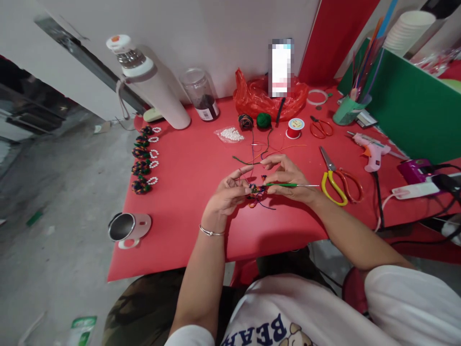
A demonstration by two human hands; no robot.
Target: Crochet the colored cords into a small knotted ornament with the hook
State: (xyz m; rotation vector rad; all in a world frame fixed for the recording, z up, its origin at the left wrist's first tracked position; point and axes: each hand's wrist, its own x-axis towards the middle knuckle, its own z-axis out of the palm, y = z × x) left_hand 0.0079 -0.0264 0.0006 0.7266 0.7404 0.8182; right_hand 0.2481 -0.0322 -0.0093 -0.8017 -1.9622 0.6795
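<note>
My left hand (229,193) pinches a small multicoloured crochet piece (256,193) over the red table (187,226). My right hand (288,180) grips a green-handled crochet hook (288,185) whose tip sits in that piece, the metal end pointing right. Coloured yarn strands run from the piece up to a multicoloured yarn ball (245,121) and a green yarn ball (263,120) at the back. A row of several finished crochet pieces with pearl loops (142,156) lies at the table's left edge.
Yellow-handled scissors (336,180) lie right of my hand, with a glue gun (370,150), red thread spool (295,128) and small red scissors (320,127) nearby. A bag of pearls (230,134), a jar (201,96), a white flask (154,81) and a steel mug (124,227) also stand here.
</note>
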